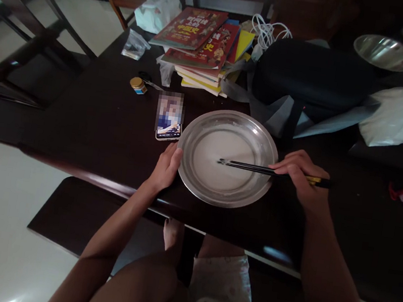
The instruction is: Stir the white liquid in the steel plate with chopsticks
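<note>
**Chopsticks at the middle of a pale mixture, basin steadied at the rim**

A wide stainless-steel basin (225,202) sits on the dark wooden table (98,106), near its front edge, with a smooth-looking white mixture (217,145) across its floor. The right hand (303,179) holds a pair of black chopsticks (247,167), fingers closed around the upper part, gold-marked ends sticking out behind. The sticks lie close together and reach over the right rim at a low slant; their tips are at about the middle of the mixture, though how deep they go cannot be told.

The left hand (166,167) is at the opposite side, thumb against the rim and the other fingers bunched beside it. Whether those fingers curl under the basin cannot be told.

To stir well, the left hand should press steadily so the basin does not slide toward the table edge. A steeper angle on the chopsticks would probably reach the bottom better, where powder could settle. Slow circles out to the wall should gather the pale residue on the far inner side, and a slight gap between the tips may break lumps better. The smartphone (169,127) lies just beside the basin, close to the left hand, so brisk strokes risk splashing it; the small gold-lidded jar (137,85) is farther off.
</note>
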Demonstrator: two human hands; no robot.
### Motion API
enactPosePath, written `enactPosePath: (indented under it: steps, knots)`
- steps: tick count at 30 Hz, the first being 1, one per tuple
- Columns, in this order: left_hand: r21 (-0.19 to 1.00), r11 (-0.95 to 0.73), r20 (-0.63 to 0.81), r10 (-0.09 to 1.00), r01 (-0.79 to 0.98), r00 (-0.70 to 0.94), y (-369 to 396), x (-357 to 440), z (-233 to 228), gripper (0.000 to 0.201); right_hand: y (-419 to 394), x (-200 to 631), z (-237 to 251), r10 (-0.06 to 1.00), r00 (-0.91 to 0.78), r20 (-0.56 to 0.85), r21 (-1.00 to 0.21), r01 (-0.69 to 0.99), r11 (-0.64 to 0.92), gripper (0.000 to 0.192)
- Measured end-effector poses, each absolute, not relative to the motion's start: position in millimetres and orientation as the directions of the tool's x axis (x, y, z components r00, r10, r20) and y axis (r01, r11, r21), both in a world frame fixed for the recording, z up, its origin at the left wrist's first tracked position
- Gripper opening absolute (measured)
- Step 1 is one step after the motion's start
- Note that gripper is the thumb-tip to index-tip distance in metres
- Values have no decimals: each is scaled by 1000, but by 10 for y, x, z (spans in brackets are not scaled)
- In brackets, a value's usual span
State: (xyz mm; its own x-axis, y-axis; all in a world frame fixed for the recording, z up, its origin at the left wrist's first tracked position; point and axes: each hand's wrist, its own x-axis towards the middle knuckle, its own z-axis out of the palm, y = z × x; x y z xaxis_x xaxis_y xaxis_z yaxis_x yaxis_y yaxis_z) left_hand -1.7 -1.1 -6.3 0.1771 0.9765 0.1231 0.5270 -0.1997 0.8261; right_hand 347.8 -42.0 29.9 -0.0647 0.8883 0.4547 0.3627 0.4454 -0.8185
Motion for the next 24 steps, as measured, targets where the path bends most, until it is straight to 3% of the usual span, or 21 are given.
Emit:
enactPosePath:
  steps: [7,11,15,20,24]
  knots:
    - [829,-189,113,978,526,173,-8,-19,-63,82,-419,3468,309,889,-124,440,-813,366,453,28]
    - [837,-201,129,976,508,175,-6,-18,-67,81,-421,3479,300,890,-40,454,-832,337,440,33]
    - [837,-190,117,978,513,173,-11,-13,-60,80,-425,3477,297,903,-114,413,-841,331,427,28]
    - [834,-200,126,976,514,176,-12,-16,-64,80,-415,3479,298,882,-57,467,-826,328,459,32]
    - [828,-194,120,978,526,173,-10,-20,-71,79,-413,3474,297,888,-119,445,-820,345,457,27]
